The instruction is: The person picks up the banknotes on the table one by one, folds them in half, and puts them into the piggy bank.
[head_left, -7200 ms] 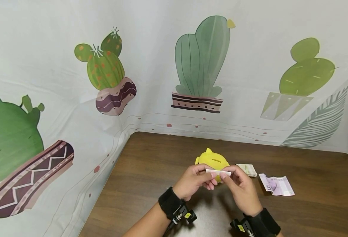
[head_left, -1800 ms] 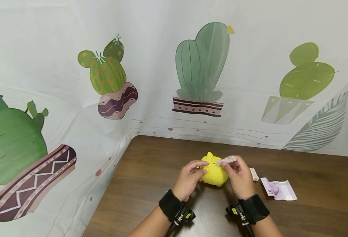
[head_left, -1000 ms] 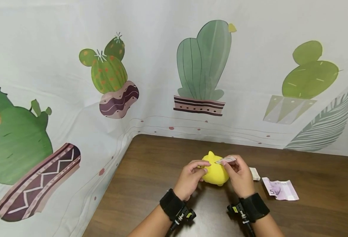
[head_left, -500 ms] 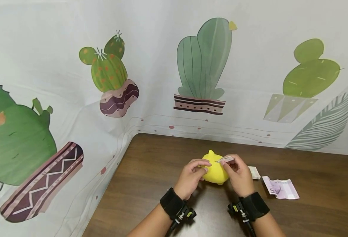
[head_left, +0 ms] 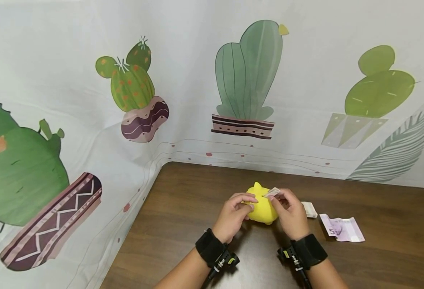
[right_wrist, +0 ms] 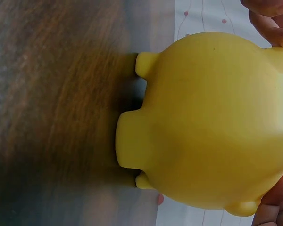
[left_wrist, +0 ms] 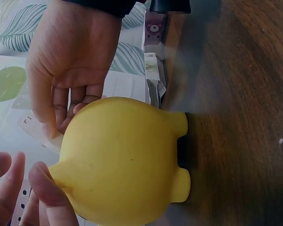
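A yellow piggy bank [head_left: 262, 210] stands on the table, its slotted back facing up. My left hand [head_left: 230, 218] holds it from the left, index finger over the top and thumb against the side. From the right, my right hand [head_left: 292, 212] pinches a folded banknote [head_left: 272, 192] between thumb and fingers. The lower end of that note meets the slot; how deep it sits cannot be told. In the left wrist view the piggy bank [left_wrist: 127, 160] hides part of the note. The right wrist view is mostly filled by the piggy bank [right_wrist: 212, 122].
To the right lie a pale folded banknote [head_left: 309, 210], partly behind the right hand, and a creased purple banknote [head_left: 346, 230] marked 5. Behind the brown wooden table [head_left: 183, 192] hangs a white cloth [head_left: 186, 80] printed with cacti.
Both hands held the folded banknote in front of the piggy bank earliest on. Since then the left hand has moved onto the piggy bank, and the right brought the note to the slot and tilted it up.
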`<state>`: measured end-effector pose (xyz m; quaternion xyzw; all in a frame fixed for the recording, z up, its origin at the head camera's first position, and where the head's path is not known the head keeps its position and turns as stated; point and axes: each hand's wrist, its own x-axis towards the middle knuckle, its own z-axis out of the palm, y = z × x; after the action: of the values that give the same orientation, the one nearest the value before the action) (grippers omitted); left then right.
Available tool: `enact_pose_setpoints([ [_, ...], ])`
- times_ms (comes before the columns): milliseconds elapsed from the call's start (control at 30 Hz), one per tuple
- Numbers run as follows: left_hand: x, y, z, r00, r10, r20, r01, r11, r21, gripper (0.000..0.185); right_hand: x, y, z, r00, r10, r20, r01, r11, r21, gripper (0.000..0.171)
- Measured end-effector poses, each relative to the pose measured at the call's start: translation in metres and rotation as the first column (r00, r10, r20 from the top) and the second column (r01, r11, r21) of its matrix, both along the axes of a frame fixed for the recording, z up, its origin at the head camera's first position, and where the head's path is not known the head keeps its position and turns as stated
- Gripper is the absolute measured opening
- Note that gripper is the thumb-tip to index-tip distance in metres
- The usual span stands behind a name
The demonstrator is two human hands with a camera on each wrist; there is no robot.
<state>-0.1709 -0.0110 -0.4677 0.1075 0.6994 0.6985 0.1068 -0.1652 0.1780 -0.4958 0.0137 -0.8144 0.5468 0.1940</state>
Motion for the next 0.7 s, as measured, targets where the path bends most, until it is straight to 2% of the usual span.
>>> enact_pose_setpoints([
  [233,0.0002,0.0010,-0.0005,1.000,0.000,-0.001,0.000,1.000,0.005,0.021,-0.0009,-0.0007,-0.0043,0.997,-0.002,-0.077,0.008,0.997,0.074,0.006],
  [533,0.0008,0.0006,0.0006,1.000,-0.003,-0.002,0.003,1.000,0.005,0.021,0.0003,-0.0014,-0.0035,0.996,-0.011,-0.090,0.023,0.989,0.144,0.009],
  [700,0.0009,0.0006,0.0013,1.000,-0.001,-0.003,0.001,1.000,0.002,0.021,0.0001,-0.0007,-0.0034,0.997,0.015,-0.075,-0.003,0.987,0.158,0.025],
])
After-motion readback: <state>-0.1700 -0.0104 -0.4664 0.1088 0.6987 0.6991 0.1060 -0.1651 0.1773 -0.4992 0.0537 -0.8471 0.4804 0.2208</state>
